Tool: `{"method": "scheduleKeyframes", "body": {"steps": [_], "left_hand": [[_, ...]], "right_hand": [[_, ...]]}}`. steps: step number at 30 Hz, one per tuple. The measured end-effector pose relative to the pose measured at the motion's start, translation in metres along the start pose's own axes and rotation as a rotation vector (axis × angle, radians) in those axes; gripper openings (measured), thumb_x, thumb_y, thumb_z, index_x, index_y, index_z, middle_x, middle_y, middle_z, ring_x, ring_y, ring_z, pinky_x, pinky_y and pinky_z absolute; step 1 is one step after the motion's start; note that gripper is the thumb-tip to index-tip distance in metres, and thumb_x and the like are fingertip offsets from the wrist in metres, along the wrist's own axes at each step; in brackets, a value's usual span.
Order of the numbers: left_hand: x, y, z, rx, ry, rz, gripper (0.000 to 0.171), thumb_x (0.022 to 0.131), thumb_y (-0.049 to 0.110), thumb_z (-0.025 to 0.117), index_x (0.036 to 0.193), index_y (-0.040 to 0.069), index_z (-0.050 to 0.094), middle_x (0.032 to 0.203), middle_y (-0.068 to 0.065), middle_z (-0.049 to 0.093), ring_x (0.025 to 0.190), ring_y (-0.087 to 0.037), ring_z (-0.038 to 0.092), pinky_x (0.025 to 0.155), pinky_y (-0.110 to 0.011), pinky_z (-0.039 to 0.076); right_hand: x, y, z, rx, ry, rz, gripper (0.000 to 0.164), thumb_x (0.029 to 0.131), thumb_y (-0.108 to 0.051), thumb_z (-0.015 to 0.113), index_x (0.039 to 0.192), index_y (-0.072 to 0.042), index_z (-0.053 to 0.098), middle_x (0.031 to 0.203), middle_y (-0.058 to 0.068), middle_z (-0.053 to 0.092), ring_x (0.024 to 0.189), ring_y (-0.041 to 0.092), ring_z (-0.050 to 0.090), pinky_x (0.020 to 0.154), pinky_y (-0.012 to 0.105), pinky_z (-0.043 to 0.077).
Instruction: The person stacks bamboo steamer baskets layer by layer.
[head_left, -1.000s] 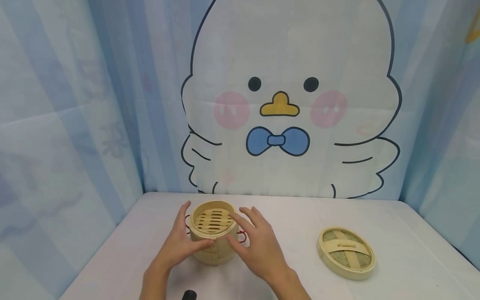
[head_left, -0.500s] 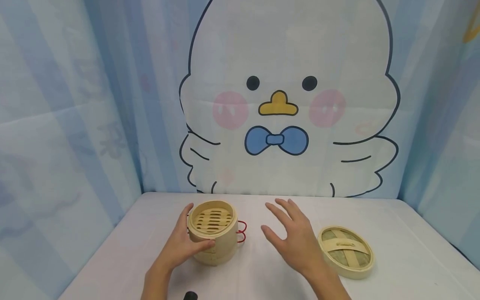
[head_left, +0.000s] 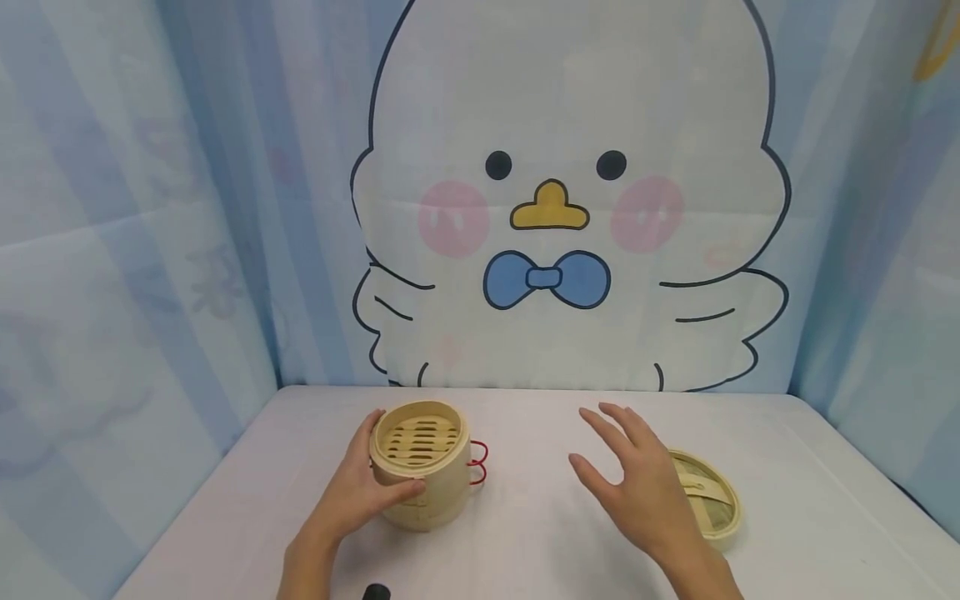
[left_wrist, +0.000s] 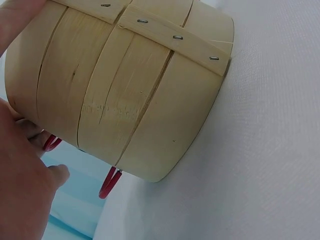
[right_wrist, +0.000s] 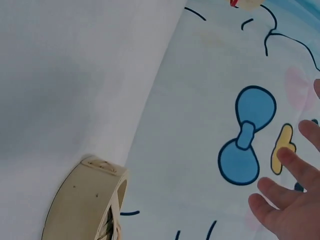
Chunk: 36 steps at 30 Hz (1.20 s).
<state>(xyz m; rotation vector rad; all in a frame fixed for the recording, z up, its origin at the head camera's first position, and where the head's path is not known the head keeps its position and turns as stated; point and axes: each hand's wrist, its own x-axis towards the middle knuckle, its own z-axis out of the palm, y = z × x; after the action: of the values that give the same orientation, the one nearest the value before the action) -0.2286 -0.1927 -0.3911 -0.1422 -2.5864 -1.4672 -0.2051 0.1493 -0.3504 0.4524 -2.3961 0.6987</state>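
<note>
A round bamboo steamer [head_left: 442,492] stands at the left of the table, its slatted inner floor showing from above. Red loops [head_left: 480,473] stick out from its right side. My left hand [head_left: 351,483] holds the steamer's left side, thumb across the front and fingers behind the rim. In the left wrist view the steamer's stapled wall [left_wrist: 125,95] fills much of the picture. My right hand [head_left: 641,487] hovers with fingers spread and nothing in them. It partly covers the bamboo lid [head_left: 716,500] lying at the right, whose edge [right_wrist: 82,200] shows in the right wrist view.
A white cloth covers the table [head_left: 525,517]. Behind it hangs a curtain [head_left: 555,350] with a cartoon bird, and blue striped curtains [head_left: 135,292] close in the sides. A small black object [head_left: 377,592] pokes in at the bottom edge.
My right hand has left the steamer's right side and moved right, now overlapping the lid. The left hand stays on the steamer. The view has shifted slightly.
</note>
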Motion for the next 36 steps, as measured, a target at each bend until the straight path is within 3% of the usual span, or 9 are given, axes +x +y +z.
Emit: {"method": "scheduleKeyframes", "body": {"steps": [11,21,26,36], "left_hand": [[0.0,0.0,0.0,0.021,0.004,-0.003,0.126,0.069,0.037,0.095,0.159,0.002,0.014,0.163,-0.024,0.018,0.149,-0.043,0.018,0.116,-0.062,0.018],[-0.001,0.001,0.0,0.017,0.0,-0.005,0.126,0.069,0.037,0.094,0.159,0.003,0.013,0.163,-0.023,0.019,0.149,-0.043,0.018,0.115,-0.063,0.018],[-0.001,0.0,-0.001,0.009,-0.004,0.0,0.126,0.07,0.037,0.094,0.159,0.002,0.013,0.164,-0.023,0.017,0.149,-0.043,0.017,0.116,-0.063,0.017],[-0.002,0.0,-0.001,0.009,-0.005,0.007,0.124,0.07,0.035,0.094,0.158,0.001,0.012,0.163,-0.024,0.018,0.149,-0.043,0.018,0.116,-0.062,0.017]], "right_hand": [[-0.005,0.022,-0.017,-0.02,0.033,0.071,0.053,0.089,-0.025,0.078,0.137,-0.012,0.063,0.139,0.021,0.054,0.127,0.046,0.048,0.099,0.069,0.04],[-0.012,0.049,-0.024,-0.024,0.074,0.07,0.052,0.084,-0.016,0.081,0.133,-0.007,0.065,0.134,0.024,0.056,0.118,0.05,0.053,0.092,0.069,0.042],[-0.014,0.059,-0.026,-0.021,0.034,0.118,0.054,0.086,-0.017,0.08,0.135,-0.005,0.062,0.136,0.024,0.054,0.121,0.051,0.05,0.093,0.07,0.041],[-0.016,0.081,-0.038,-0.067,-0.156,0.273,0.056,0.093,-0.023,0.073,0.142,-0.004,0.055,0.143,0.026,0.045,0.128,0.053,0.044,0.097,0.072,0.038]]}}
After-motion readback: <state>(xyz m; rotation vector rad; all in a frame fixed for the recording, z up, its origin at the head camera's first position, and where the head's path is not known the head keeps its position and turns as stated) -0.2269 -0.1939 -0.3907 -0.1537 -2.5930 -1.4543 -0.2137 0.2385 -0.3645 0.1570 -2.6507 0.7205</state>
